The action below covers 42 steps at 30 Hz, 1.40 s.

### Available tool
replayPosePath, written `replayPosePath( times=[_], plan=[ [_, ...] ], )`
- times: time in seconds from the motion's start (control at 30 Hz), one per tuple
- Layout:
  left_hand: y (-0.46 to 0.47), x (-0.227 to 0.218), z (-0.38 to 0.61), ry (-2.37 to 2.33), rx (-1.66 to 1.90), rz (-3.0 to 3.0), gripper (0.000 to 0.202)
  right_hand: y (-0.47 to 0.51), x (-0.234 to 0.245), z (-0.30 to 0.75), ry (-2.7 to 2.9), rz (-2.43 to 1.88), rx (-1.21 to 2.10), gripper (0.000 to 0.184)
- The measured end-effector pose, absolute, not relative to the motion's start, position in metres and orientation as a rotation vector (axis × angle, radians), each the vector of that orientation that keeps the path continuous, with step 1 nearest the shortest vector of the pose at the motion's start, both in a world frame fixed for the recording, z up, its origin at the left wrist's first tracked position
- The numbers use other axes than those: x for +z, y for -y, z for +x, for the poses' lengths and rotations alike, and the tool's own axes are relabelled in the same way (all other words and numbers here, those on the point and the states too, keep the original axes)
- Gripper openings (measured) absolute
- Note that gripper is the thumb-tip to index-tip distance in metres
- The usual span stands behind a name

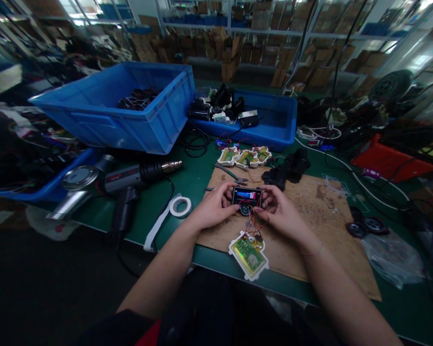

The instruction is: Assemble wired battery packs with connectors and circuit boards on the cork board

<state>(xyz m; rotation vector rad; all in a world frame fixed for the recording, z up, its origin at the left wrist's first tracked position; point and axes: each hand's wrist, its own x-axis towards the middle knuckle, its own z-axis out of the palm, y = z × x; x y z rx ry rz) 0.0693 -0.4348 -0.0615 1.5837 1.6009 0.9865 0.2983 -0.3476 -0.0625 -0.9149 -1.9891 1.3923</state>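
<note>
Between my two hands is a small black plastic housing [235,203] with a blue battery [243,195] lying inside it. My left hand [216,205] grips the housing's left side, thumb on the near edge. On the right side, my right hand [276,207] closes round the housing, near thin red and black wires. These wires run down to a green circuit board in a white frame [249,255], which lies at the near edge of the brown work board [310,230]. Just beyond my left hand lie pliers [234,176], partly hidden.
A heat gun [130,182] and a roll of white tape [181,206] lie to the left. Behind stand a large blue crate [108,125] and a blue tray [281,120] of parts. More framed circuit boards [244,157], black housings [288,169] and a plastic bag [393,257] lie around.
</note>
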Motion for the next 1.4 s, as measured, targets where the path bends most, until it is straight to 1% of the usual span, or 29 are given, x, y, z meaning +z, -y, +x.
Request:
replayPosePath(
  times=[0.37, 0.57, 0.77, 0.9, 1.2, 1.4],
  plan=[
    [0.438, -0.055, 0.072, -1.685, 0.883, 1.67, 0.074, 0.346, -0.066, 0.298, 1.991, -0.923, 1.36, 0.064],
    [0.438, -0.053, 0.077, -1.766, 0.839, 1.752, 0.076, 0.346, -0.065, 0.298, 2.022, -0.918, 1.296, 0.064],
    [0.438, -0.053, 0.085, -1.857, 0.785, 1.836, 0.083, 0.345, -0.066, 0.299, 2.028, -0.902, 1.345, 0.065],
    [0.438, -0.052, 0.089, -1.905, 0.767, 1.822, 0.082, 0.346, -0.067, 0.3, 2.026, -0.889, 1.374, 0.067],
    [0.439, -0.046, 0.1, -1.993, 0.786, 1.741, 0.075, 0.349, -0.068, 0.293, 1.875, -0.911, 1.529, 0.066],
    [0.439, -0.045, 0.103, -2.017, 0.794, 1.728, 0.073, 0.348, -0.067, 0.29, 1.816, -0.906, 1.558, 0.063]
  ],
)
